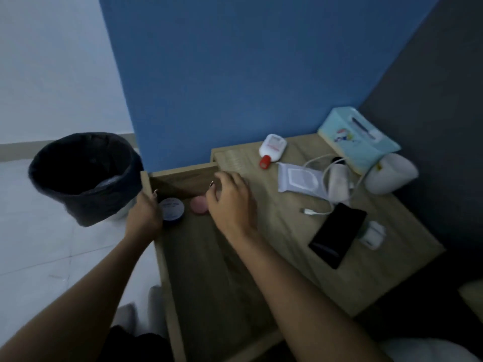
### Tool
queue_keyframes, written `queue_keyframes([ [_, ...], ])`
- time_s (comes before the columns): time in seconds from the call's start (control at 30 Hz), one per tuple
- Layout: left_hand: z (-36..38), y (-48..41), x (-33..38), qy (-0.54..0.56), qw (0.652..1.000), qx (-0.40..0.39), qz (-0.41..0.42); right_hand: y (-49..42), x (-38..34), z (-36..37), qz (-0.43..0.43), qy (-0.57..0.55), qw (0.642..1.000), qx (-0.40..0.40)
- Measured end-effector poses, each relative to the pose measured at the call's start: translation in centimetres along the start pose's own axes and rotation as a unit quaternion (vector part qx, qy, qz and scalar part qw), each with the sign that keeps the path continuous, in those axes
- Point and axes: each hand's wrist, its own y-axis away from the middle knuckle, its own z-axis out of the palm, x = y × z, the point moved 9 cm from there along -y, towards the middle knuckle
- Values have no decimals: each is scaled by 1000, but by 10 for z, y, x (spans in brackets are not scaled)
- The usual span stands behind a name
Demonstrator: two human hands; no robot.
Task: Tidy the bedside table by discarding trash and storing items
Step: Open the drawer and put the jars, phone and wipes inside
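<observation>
blue tin (pixel 173 209) touches left hand (pixel 143 214), pink disc (pixel 198 205) beside right hand (pixel 232 202); hands' grips unclear.

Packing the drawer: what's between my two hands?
Head view: a blue round tin and a pink disc in the drawer, between left hand and right hand.

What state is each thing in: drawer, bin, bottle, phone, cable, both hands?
drawer: pulled open
blue tin: lid on, in drawer
bin: lined, top open
bottle: on its side, red cap on
phone: screen dark, flat on tabletop
cable: plug end loose, not in phone
left hand: at drawer front, grip unclear
right hand: curled over pink round item, contact unclear
</observation>
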Motion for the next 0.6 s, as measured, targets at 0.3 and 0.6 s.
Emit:
queue_keyframes([
  [0.3,4,60,5,27,999,3,42,39,139,-149,192,180,963,48],
  [0.6,-6,88,3,-1,996,-3,90,104,196,-123,364,36,931,-3],
])
